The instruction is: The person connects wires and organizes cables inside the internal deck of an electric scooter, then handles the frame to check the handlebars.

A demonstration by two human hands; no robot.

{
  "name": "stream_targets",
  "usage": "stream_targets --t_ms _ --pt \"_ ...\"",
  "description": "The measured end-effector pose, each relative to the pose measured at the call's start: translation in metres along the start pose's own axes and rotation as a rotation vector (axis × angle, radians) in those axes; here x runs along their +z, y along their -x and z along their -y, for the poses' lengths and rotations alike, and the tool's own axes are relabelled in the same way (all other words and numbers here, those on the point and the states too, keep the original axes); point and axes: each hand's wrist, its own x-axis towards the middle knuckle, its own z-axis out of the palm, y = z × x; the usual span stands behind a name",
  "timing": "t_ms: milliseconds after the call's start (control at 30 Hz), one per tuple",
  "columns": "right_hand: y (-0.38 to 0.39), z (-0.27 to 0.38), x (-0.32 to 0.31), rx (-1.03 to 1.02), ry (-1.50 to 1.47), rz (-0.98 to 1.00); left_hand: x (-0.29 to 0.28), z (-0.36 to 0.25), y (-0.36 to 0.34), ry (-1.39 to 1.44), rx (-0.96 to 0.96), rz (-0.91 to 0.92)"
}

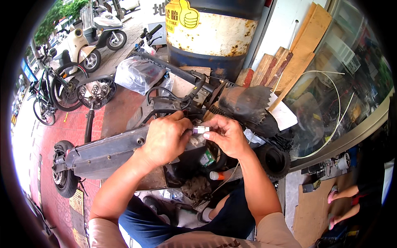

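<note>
1. The right hand (226,134) holds a small white piece (201,129) in a narrow pinch between thumb and index finger, near the middle of the frame.
2. The left hand (165,134) has its fingers curled in close to the piece's purple end; its back hides the grip, so I cannot tell whether they clasp it.
3. The step in hand looks like close handling of this piece with both hands; the next move seems to call for a light, steady fingertip grip and good alignment.
4. Just beyond the fingers, a black cable (154,91) loops above centre, while a green-and-white box (206,158) sits below.
5. A long dark scooter deck (109,151) runs to the left of the frame, ending at a wheel (68,188).
6. Further out, a clear plastic bag (138,74) lies upper left of centre, a rusty drum (211,35) stands at the top, and a black tyre (285,161) is at right of centre.
</note>
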Motion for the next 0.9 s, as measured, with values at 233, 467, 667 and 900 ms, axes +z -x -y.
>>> stream_targets --t_ms 233,467,667,900 --pt "-0.001 0.005 0.001 -0.081 0.054 0.029 -0.002 0.004 -0.003 0.05 0.009 0.025" --pt "-0.006 0.013 0.006 -0.205 0.195 0.074 0.001 0.008 0.002 0.085 0.006 0.044" --pt "-0.014 0.009 0.012 -0.214 0.187 -0.049 -0.003 0.005 -0.006 -0.022 -0.003 0.021" --pt "-0.015 0.011 0.029 -0.23 -0.501 -0.033 -0.02 -0.015 -0.007 -0.302 0.057 -0.219"
